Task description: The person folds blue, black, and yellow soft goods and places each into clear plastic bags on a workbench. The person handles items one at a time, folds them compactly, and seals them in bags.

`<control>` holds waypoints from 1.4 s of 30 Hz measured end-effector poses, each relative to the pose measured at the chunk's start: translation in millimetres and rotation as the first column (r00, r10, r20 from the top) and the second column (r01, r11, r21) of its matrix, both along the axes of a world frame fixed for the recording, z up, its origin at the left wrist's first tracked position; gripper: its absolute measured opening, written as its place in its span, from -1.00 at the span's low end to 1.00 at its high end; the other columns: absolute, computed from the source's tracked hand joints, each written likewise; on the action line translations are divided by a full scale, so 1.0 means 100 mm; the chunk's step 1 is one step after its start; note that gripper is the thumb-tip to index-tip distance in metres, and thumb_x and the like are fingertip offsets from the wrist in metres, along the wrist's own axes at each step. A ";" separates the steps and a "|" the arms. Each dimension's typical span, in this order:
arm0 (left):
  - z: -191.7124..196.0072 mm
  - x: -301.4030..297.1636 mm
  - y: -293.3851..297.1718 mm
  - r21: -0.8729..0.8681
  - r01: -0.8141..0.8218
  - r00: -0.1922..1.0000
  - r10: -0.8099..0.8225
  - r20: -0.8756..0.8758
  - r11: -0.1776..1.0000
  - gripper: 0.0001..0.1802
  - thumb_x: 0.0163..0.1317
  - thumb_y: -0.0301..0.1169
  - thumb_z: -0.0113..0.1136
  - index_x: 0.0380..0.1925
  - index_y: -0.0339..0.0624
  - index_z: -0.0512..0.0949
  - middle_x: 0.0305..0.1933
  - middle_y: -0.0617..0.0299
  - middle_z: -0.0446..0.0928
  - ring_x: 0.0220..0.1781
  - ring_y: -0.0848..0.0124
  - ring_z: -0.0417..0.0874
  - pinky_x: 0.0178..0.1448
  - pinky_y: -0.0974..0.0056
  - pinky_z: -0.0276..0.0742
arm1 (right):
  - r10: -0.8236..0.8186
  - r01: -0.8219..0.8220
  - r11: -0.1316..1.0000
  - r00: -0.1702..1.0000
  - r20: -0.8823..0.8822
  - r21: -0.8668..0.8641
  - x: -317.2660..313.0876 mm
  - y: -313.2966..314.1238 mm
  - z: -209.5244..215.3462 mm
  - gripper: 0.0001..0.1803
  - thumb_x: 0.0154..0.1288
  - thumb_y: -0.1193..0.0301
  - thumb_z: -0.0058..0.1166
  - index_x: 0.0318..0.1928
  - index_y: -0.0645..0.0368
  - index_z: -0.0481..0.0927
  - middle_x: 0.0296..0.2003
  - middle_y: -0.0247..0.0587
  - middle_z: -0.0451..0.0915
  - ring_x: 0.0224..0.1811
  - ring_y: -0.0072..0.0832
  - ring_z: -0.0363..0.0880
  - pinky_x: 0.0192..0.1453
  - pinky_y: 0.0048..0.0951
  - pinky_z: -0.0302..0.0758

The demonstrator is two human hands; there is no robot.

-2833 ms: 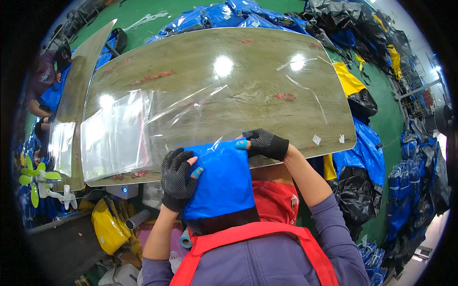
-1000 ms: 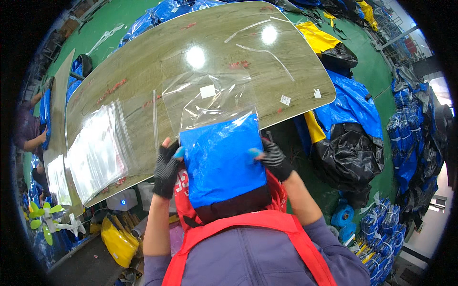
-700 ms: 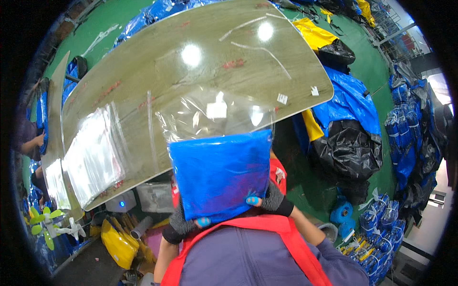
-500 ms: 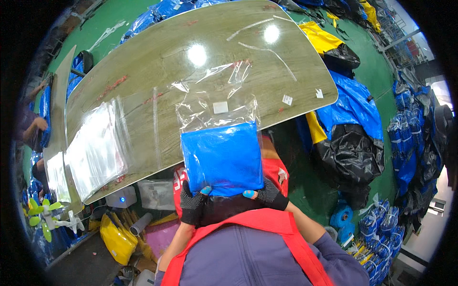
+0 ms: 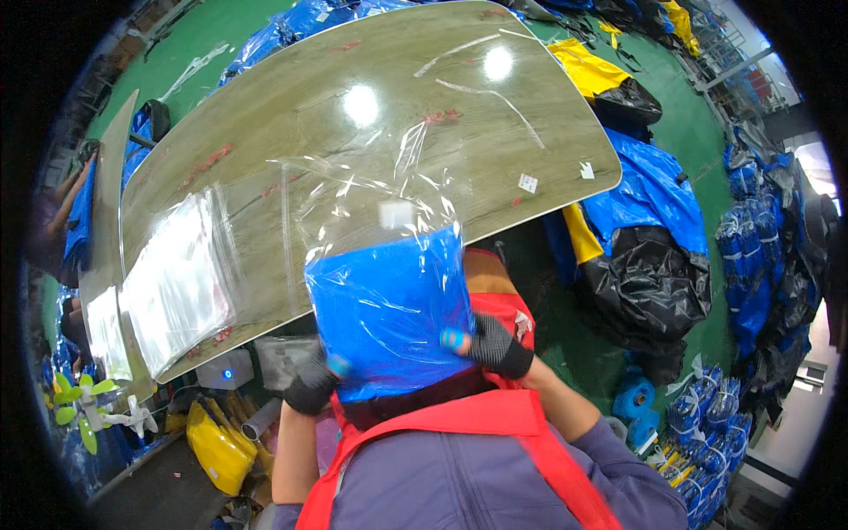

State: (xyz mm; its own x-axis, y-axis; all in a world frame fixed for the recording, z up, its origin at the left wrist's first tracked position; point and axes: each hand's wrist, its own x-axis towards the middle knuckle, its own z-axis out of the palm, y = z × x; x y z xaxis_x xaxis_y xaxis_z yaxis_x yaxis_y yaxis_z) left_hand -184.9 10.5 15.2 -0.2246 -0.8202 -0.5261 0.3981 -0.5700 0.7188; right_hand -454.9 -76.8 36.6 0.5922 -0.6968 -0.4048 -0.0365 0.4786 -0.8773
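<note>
A folded blue sheet [image 5: 389, 305] lies inside a clear plastic bag [image 5: 353, 201], whose loose, crinkled end reaches over the table's near edge. My left hand [image 5: 315, 382], in a dark glove with a blue-covered thumb tip, holds the bag's lower left side. At its right side, my right hand [image 5: 497, 344], gloved alike, grips with the thumb on top and the other fingers hidden. A dark strip shows at the packet's near edge, close to my red apron [image 5: 521, 411]. Motion blurs both thumbs.
The wood-patterned table [image 5: 309, 106] carries a stack of clear bags [image 5: 181, 278] at left. Blue-and-black bundles [image 5: 658, 256] stand on the green floor to the right. Tied blue bundles [image 5: 707, 442] are at lower right, a small green-bladed fan [image 5: 87, 402] at lower left.
The bagged blue sheet has shifted left and toward me and tilted slightly. My hands have moved apart, from its near edge to its two sides.
</note>
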 end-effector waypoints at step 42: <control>-0.36 0.05 -0.03 -0.199 0.011 0.921 0.068 0.384 0.980 -0.26 0.16 -0.11 0.34 0.25 -0.26 0.31 0.13 0.13 0.49 0.13 0.34 0.49 0.25 0.22 0.40 | -0.150 0.128 0.986 0.958 0.246 0.104 -0.09 -0.17 -0.43 -0.11 0.12 0.00 0.30 0.33 0.25 0.26 0.19 -0.11 0.44 0.24 -0.36 0.38 0.30 -0.27 0.34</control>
